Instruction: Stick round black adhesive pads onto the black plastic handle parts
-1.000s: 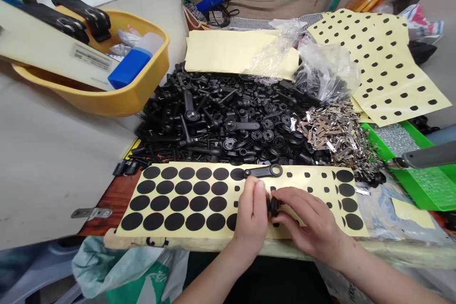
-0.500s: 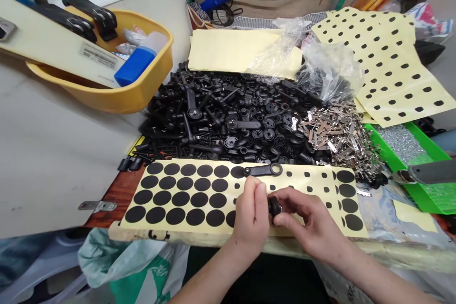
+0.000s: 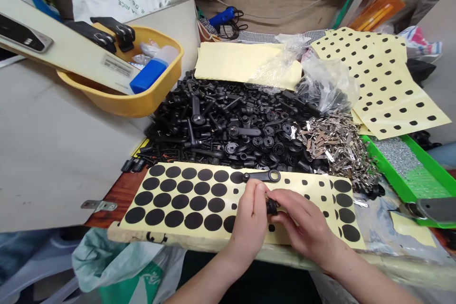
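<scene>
My left hand (image 3: 251, 216) is closed around a small black part (image 3: 272, 205), mostly hidden by the fingers. From the right, the fingertips and thumb of my right hand (image 3: 302, 216) pinch the same part. Both hands are over a yellow sheet (image 3: 230, 171) with rows of large black dots on the left and smaller ones toward the right. Just beyond my fingers, a black arm with a ring end (image 3: 261, 176) lies across the sheet. Behind it spreads a heap of black plastic parts (image 3: 245, 131), with a pile of small metal pieces (image 3: 333, 142) at its right.
A yellow basket (image 3: 142, 104) stands at the upper left. To the right are a green tray (image 3: 395, 183) of small shiny pieces and a tool with a grey handle (image 3: 432, 210). Dotted yellow sheets (image 3: 399, 83) and a clear plastic bag (image 3: 326, 73) lie at the back.
The camera view has shifted, showing more of the back. My right fingers have closed in over the black part, which now shows less and sits slightly left.
</scene>
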Action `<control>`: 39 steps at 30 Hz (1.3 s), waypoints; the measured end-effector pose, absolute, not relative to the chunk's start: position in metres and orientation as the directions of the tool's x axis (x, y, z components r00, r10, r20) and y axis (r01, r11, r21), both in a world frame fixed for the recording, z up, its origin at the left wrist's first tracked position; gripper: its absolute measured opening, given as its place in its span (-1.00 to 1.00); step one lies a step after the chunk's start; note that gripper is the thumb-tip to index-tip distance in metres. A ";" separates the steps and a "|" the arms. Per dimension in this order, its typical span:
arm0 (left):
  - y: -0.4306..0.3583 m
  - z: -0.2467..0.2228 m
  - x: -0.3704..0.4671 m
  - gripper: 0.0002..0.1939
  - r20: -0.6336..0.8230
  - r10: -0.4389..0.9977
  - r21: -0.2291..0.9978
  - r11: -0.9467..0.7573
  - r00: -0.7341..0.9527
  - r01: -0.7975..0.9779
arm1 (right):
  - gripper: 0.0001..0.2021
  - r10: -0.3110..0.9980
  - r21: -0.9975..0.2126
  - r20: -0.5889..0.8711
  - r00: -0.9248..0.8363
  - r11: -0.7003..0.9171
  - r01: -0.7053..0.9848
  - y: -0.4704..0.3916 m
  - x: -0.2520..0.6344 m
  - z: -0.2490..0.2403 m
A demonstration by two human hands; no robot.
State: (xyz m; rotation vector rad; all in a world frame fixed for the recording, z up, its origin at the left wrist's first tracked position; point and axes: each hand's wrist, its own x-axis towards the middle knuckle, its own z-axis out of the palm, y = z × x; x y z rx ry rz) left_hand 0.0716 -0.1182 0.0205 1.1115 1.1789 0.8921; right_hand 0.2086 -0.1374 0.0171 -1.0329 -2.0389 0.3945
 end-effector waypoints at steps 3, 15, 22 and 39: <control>-0.119 0.021 0.073 -0.76 -0.206 0.967 0.978 0.199 0.151 0.060 | -0.60 0.806 -0.607 0.504 -0.312 0.587 0.536 -0.138 0.208 0.016; -0.122 0.015 0.074 -0.78 -0.057 0.994 0.976 0.037 0.089 0.213 | -0.73 0.978 -0.914 0.152 -0.142 0.194 0.357 -0.141 0.199 0.032; -0.119 0.022 0.067 -0.76 -0.276 0.940 0.954 0.293 0.203 -0.060 | -0.64 0.868 -0.753 0.420 -0.265 0.496 0.433 -0.134 0.207 0.024; -0.118 0.012 0.051 -0.68 -0.312 0.844 0.806 0.478 0.436 -0.349 | -0.74 0.922 -0.816 0.323 -0.213 0.385 0.431 -0.126 0.215 0.031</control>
